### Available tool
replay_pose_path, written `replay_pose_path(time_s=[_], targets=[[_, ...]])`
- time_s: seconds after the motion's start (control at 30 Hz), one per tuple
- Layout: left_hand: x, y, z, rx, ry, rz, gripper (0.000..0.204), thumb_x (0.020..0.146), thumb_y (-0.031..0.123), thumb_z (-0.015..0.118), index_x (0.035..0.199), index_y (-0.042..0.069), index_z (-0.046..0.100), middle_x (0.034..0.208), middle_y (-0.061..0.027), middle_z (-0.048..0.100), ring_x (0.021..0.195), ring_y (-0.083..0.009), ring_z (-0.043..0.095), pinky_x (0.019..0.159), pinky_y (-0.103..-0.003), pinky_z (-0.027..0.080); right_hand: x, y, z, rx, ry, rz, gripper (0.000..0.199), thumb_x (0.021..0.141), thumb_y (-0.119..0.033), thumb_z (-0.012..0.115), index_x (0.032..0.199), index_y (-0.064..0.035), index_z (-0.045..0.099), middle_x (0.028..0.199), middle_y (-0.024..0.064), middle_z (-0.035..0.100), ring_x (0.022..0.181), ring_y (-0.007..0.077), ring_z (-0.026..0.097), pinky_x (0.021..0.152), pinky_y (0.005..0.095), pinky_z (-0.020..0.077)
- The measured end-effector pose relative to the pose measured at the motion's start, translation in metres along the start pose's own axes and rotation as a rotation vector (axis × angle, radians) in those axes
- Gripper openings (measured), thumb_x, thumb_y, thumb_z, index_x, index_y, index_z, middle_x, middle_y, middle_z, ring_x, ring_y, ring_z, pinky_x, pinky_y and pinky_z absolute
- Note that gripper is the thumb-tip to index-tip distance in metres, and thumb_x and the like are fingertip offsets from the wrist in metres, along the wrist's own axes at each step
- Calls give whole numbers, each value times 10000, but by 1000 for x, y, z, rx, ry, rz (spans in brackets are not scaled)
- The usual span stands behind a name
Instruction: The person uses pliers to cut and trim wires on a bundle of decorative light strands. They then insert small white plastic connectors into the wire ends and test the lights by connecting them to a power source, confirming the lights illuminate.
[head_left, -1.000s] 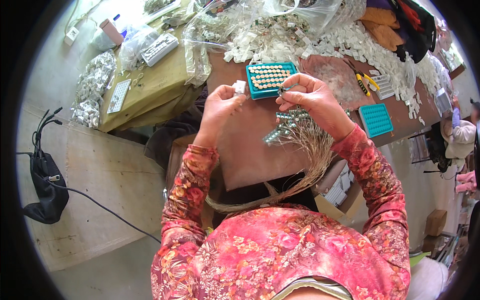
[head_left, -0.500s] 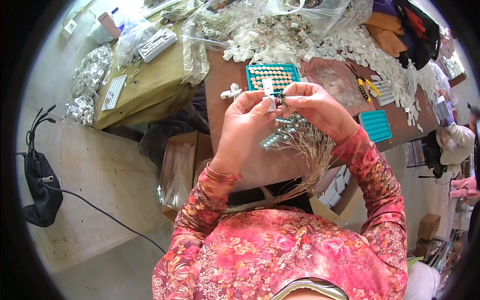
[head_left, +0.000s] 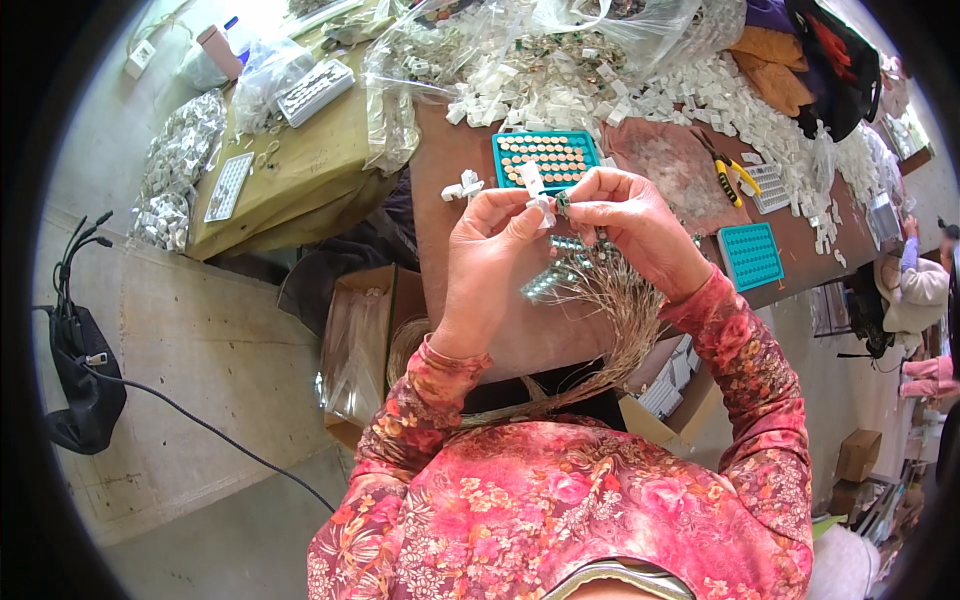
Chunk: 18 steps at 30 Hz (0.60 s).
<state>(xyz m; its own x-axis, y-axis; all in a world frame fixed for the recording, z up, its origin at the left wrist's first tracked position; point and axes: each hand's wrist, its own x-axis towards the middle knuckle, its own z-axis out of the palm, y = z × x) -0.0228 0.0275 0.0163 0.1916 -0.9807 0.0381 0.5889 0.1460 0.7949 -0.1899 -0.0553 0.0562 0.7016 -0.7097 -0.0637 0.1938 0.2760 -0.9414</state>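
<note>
Between the fingers of my left hand (head_left: 487, 250) is a small white plastic case (head_left: 532, 180), its flap sticking up. My right hand (head_left: 640, 225) pinches a small dark-green circuit board (head_left: 563, 203) close beside the case; whether the two touch I cannot tell. Below my hands a bundle of thin wires (head_left: 625, 310) with small bright ends curves over the table edge toward my lap. Just beyond my fingers stands a teal tray (head_left: 545, 142) holding rows of round, copper-coloured discs. A few loose white cases (head_left: 462, 186) lie left of the tray.
White plastic cases (head_left: 690, 90) are heaped along the far side. To the right lie yellow-handled pliers (head_left: 728, 180), a white tray (head_left: 771, 188) and a second teal tray (head_left: 750, 254). A cardboard box (head_left: 357, 345) stands below left. Another person (head_left: 912, 285) sits at far right.
The white case has tilted and shifted slightly in my left fingers. My right hand has turned a little, showing the board's green face. The person at far right has moved an arm.
</note>
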Motion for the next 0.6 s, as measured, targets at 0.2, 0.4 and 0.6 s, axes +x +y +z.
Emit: replay_pose_path(time_s=[0.2, 0.4, 0.6], targets=[[0, -3, -1, 63, 24, 8, 197, 936, 60, 635, 1115, 5, 572, 1067, -99, 666, 960, -148, 638, 860, -284, 524, 1, 1, 0, -9, -18, 9, 118, 869, -75, 682, 936, 19, 662, 872, 45, 653, 729, 101, 594, 692, 258, 495], [-3, -4, 1, 57, 26, 80, 191, 928, 42, 638, 1105, 11, 575, 1072, -107, 660, 960, -150, 634, 859, -288, 527, -3, -3, 4, -112, 5, 3, 144, 866, -112, 694, 928, 15, 665, 867, 37, 647, 732, 99, 604, 699, 246, 494], [-3, -8, 3, 47, 9, 109, 194, 897, 57, 683, 1065, 48, 586, 960, -35, 656, 863, -95, 630, 702, -237, 544, -1, -3, 6, -177, -14, 5, 169, 860, -134, 704, 914, 20, 660, 858, 34, 642, 721, 89, 593, 687, 236, 484]])
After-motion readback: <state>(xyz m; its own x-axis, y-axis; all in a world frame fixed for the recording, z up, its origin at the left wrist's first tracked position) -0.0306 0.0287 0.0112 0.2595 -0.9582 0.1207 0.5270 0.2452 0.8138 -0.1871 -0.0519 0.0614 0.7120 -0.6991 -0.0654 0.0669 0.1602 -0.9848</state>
